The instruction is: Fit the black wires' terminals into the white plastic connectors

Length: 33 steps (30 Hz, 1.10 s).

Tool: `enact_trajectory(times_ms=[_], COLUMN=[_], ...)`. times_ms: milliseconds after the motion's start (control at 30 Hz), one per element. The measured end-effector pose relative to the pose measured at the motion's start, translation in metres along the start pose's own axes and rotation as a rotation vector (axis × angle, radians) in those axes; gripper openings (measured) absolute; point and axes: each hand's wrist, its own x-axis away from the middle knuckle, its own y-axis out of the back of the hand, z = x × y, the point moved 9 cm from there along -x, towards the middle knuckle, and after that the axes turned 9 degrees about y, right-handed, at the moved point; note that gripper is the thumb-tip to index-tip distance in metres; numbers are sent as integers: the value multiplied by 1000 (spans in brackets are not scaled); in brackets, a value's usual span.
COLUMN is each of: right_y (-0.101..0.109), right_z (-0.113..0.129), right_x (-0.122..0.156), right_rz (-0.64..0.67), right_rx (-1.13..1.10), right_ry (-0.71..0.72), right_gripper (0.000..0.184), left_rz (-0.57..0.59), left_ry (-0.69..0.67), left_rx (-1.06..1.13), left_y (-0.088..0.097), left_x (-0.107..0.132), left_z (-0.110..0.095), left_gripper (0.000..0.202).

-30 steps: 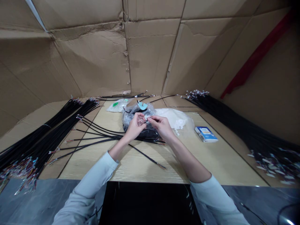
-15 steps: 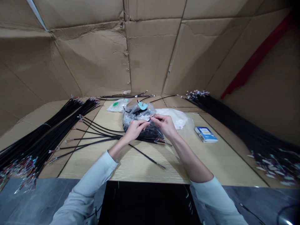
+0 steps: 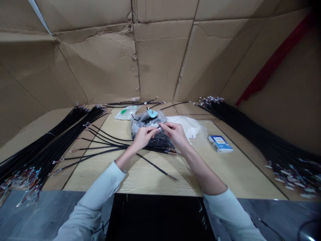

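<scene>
Head view: left hand and right hand pinch a thin cable end between them, above a clear plastic bag on the wooden bench. Black cable bundles flank both sides; corrugated cardboard lines the back wall.

Head-worn view, forward and down at the hands, edges seemingly warped

Left hand and right hand raised, close together, fingertips pinched.
</scene>
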Motion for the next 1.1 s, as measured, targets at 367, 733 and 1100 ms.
enact_trajectory(times_ms=[367, 733, 1100], right_y=[9, -8, -14], right_z=[-10, 1, 4], right_x=[13, 5, 0], right_rz=[-259, -47, 34], right_rx=[58, 14, -43], right_ry=[-109, 59, 84], right_gripper=[41, 33, 29], left_rz=[-279, 88, 258], left_ry=[-357, 102, 256], left_rx=[-470, 121, 477], left_y=[-1, -2, -13], left_x=[20, 5, 6], left_z=[-22, -7, 8], left_gripper=[29, 38, 36])
